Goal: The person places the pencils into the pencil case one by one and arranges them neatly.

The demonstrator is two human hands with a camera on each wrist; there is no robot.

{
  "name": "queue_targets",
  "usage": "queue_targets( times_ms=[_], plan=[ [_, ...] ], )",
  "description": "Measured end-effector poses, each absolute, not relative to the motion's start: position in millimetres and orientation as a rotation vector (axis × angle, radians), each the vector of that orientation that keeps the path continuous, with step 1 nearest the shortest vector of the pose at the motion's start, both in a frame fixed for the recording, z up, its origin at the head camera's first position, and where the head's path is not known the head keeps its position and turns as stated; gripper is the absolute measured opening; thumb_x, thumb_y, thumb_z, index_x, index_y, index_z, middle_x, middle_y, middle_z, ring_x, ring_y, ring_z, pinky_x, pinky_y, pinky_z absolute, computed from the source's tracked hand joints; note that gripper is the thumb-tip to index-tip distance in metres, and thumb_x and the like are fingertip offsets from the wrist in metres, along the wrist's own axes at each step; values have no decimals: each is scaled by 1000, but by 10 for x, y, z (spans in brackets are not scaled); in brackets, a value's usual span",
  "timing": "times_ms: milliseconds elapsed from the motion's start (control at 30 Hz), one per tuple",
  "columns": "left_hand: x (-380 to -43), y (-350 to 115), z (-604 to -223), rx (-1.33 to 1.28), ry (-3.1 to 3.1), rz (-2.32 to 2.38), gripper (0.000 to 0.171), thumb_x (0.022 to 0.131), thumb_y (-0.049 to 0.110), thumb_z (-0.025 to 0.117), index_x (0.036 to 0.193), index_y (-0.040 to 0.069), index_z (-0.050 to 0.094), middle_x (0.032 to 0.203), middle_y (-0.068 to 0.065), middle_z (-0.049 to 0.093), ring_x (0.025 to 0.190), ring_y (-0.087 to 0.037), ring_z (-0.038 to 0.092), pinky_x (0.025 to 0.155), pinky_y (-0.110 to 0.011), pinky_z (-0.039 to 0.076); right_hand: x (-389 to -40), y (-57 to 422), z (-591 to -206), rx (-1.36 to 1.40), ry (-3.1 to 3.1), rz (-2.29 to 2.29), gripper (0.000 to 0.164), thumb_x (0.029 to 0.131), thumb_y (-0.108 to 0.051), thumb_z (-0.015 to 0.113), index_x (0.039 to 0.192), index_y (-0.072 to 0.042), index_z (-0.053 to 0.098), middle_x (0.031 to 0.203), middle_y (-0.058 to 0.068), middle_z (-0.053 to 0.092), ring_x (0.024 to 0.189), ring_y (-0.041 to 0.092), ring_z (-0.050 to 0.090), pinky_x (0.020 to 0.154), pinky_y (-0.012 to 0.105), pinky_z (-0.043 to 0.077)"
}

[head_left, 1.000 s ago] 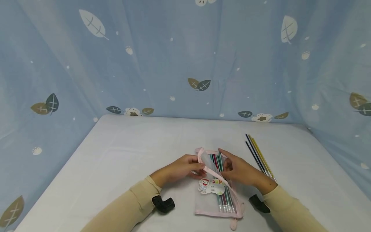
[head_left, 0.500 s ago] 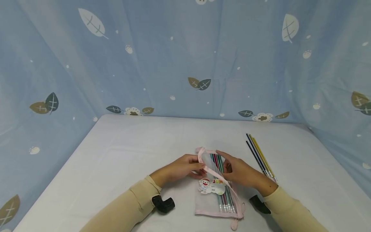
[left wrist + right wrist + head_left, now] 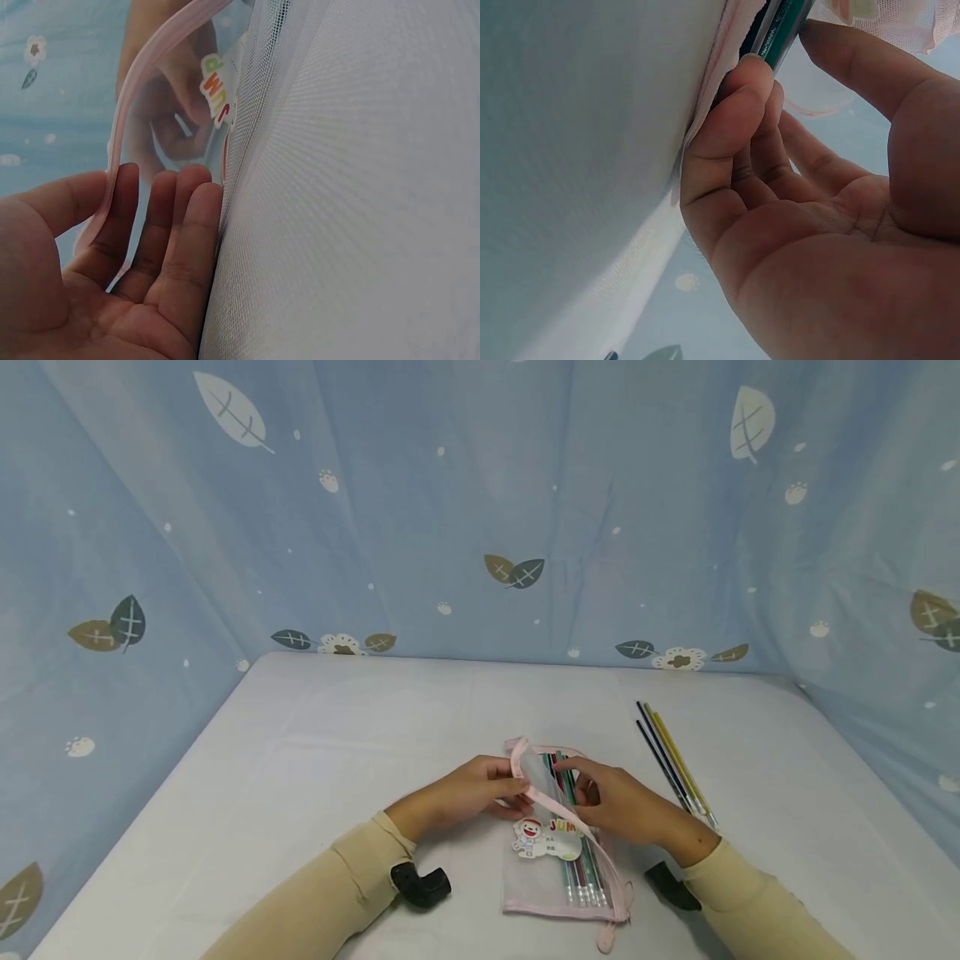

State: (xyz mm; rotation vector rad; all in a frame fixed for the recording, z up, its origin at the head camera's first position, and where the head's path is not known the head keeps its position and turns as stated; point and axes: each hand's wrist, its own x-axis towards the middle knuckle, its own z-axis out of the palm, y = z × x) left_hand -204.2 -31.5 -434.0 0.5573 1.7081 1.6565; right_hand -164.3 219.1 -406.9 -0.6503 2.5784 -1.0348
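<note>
A see-through pencil pouch [image 3: 525, 885] with pink trim and a "JUMP" label lies on the white table. Several pencils [image 3: 579, 877] are inside along its right side, their eraser ends toward the near edge. My left hand [image 3: 480, 789] pinches the pink edge of the raised front flap between thumb and index finger, as the left wrist view shows at the trim [image 3: 127, 97]. My right hand [image 3: 626, 806] reaches into the mouth from the right, index finger over the pencil tops. In the right wrist view, thumb and curled fingers hold a green pencil [image 3: 784, 34] and those beside it.
To the right of the pouch lies a small group of loose dark blue and yellow pencils [image 3: 671, 760], just beyond my right wrist. A pink zipper pull [image 3: 606, 937] sticks out at the pouch's near right corner. A blue leaf-print curtain [image 3: 420, 510] hangs around the table.
My right index fingertip has come down and left from the pouch's top rim onto the pencil tops. The left hand keeps its pinch on the flap. The head view has shifted slightly.
</note>
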Motion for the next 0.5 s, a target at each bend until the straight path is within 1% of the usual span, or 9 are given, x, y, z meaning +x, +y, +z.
queue_targets(
  times_ms=[167,300,400,500],
  plan=[
    [-2042,-301,-4339,555,1713,1653,25,102,10,54,113,-12,60,99,-13,71,90,-14,69,87,-32,63,-1637,2214,-4054,-634,2581,-1049,54,94,-6,65,144,-6,46,89,3,59,66,7,53,53,21,48],
    [-2048,-297,-4371,556,1715,1652,26,103,11,54,113,-12,61,99,-13,71,89,-14,69,86,-32,63,-1622,2234,-4030,-621,2601,-1059,50,96,-12,66,143,-9,49,89,2,60,66,8,55,52,23,49],
    [-2047,-299,-4377,554,1721,1653,26,102,11,54,113,-12,61,100,-14,71,89,-14,69,87,-32,63,-1614,2253,-3991,-623,2665,-1056,46,96,-14,66,140,-9,52,88,1,61,67,8,56,54,23,50],
    [-2049,-302,-4381,551,1725,1659,26,102,11,55,113,-12,61,100,-15,71,89,-14,70,87,-33,63,-1624,2279,-3957,-616,2767,-1036,41,96,-13,66,135,-10,56,86,-1,61,70,8,57,57,23,51]
  ],
)
